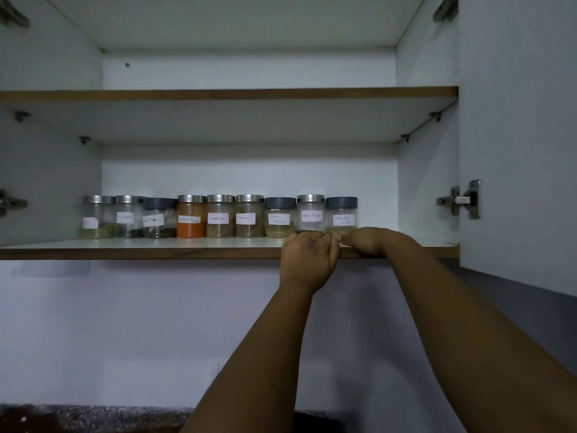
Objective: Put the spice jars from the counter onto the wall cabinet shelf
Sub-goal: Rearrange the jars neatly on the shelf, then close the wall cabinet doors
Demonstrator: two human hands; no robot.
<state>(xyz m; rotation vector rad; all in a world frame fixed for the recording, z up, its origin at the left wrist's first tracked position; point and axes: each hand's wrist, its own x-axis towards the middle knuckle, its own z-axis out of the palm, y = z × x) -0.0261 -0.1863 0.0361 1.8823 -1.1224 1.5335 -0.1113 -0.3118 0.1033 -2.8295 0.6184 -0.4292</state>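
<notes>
Glass, round-bodied spice jars (220, 216), nine in a row with brushed-metal or dark plastic lids and white handwritten labels, stand on the white laminate lower shelf (140, 245) with its brown front edge, one filled with orange powder (191, 216). Our left hand (307, 260) is curled at the shelf edge just below the silver-lidded jar (310, 214), our right hand (368, 240) lies knuckles-up beside it under the dark-lidded end jar (341, 215); we cannot tell whether either grips anything. Right of our hands the shelf runs bare to the cabinet wall (424, 195); the upper shelf (218, 92) is bare.
</notes>
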